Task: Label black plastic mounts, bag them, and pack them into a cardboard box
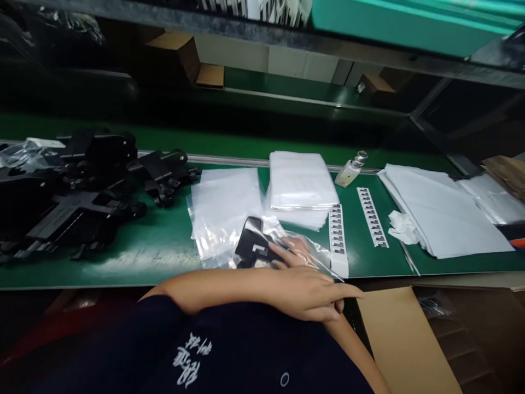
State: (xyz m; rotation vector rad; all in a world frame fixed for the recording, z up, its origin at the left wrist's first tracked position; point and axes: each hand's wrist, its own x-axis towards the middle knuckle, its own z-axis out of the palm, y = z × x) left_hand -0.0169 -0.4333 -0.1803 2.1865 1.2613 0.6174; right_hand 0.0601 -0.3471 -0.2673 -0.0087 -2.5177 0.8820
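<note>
A black plastic part [251,245] lies inside a clear plastic bag [303,253] near the front edge of the green bench [164,241]. My right hand [292,250] reaches into the bag from the right, and its fingers, seen through the film, close on the part. My left hand [311,295] crosses over my right wrist with fingers stretched flat and pointing right, resting at the bag's near edge. Under the bag lies a loose pile of more clear bags [223,210].
A heap of black plastic parts [77,191] fills the left of the bench. Behind are a stack of white bags [301,183], two label strips [372,216], a small pump bottle [350,169] and white sheets [443,210]. An open cardboard box [402,339] stands at lower right.
</note>
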